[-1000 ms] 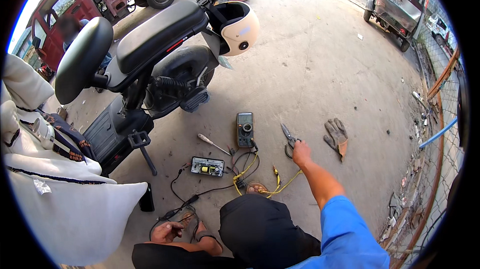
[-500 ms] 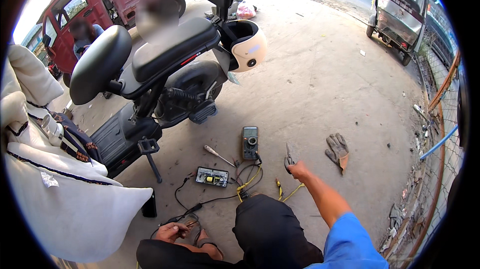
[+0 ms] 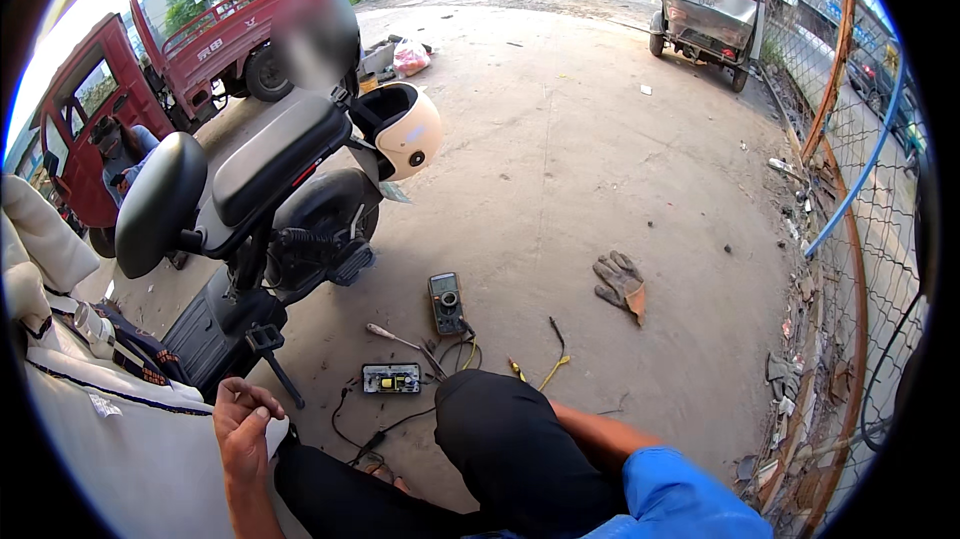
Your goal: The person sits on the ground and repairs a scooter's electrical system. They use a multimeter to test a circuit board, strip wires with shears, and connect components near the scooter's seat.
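Observation:
My left hand [image 3: 245, 429] is raised above the cream cover at the lower left, its fingers loosely bent and partly apart, with nothing visible in them. My right forearm [image 3: 600, 434] runs behind my dark-trousered knee [image 3: 500, 419], which hides the right hand. Beyond the knee lie an opened black case with a circuit board [image 3: 391, 379], a screwdriver with a pale handle [image 3: 390, 335] and a dark multimeter [image 3: 446, 304] with leads. A black cable [image 3: 385, 431] trails from near the case towards my foot. Yellow wires [image 3: 555, 371] lie right of the knee.
An electric scooter [image 3: 270, 169] with a cream helmet [image 3: 410, 134] stands at the left, its cream cover [image 3: 130, 439] nearest me. A work glove [image 3: 620, 284] lies on the ground. A wire fence [image 3: 870, 269] lines the right; a red truck [image 3: 220, 54] and a person [image 3: 125, 159] are behind.
My left hand has risen from beside my foot to the lower left. My right hand, which held a pointed plier- or scissor-like tool, has drawn back behind the knee. The view has shifted.

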`<state>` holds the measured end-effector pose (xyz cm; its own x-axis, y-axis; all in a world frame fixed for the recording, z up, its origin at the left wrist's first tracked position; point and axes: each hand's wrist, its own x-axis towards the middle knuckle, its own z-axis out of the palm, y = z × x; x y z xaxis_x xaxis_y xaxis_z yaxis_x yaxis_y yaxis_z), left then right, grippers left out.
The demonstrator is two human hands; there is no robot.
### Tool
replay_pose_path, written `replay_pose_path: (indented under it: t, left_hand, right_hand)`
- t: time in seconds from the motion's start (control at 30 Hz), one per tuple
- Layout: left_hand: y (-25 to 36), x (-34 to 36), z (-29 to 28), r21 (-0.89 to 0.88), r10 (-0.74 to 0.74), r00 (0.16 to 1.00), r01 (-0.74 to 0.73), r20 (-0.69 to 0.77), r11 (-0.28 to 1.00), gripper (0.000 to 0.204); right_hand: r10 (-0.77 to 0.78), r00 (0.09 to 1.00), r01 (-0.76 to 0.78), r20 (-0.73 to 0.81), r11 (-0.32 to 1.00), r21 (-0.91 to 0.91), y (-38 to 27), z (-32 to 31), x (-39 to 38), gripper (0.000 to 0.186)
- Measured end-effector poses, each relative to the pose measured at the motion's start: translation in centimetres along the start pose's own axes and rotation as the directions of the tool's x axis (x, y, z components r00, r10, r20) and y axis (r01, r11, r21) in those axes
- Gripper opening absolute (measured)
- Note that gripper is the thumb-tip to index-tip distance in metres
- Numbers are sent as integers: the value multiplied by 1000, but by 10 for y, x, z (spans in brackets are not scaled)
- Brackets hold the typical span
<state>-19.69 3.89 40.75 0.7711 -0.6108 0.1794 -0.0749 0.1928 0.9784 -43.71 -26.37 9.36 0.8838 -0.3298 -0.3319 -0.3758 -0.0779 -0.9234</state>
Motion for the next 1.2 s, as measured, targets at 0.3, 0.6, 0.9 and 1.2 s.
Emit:
replay_pose_path:
  t: [0.3, 0.6, 0.9, 1.2]
  left_hand:
    - [107, -29, 212, -295, 60, 550, 350, 833, 889, 59]
    - [86, -44, 344, -100, 21, 274, 277, 961, 956, 50]
    - [39, -15, 416, -118, 115, 27, 245, 993, 962, 45]
    - [19, -11, 438, -134, 154, -71, 224, 986, 965, 41]
  right_hand:
    - [-129, 989, 122, 72, 988, 90, 13, 16, 2, 33]
    - [-265, 964, 256, 6, 934, 248, 16, 21, 30, 36]
    - [-377, 922, 384, -90, 861, 333, 30, 20, 45, 39]
    - [-193, 977, 213, -91, 915, 344, -2, 5, 27, 37]
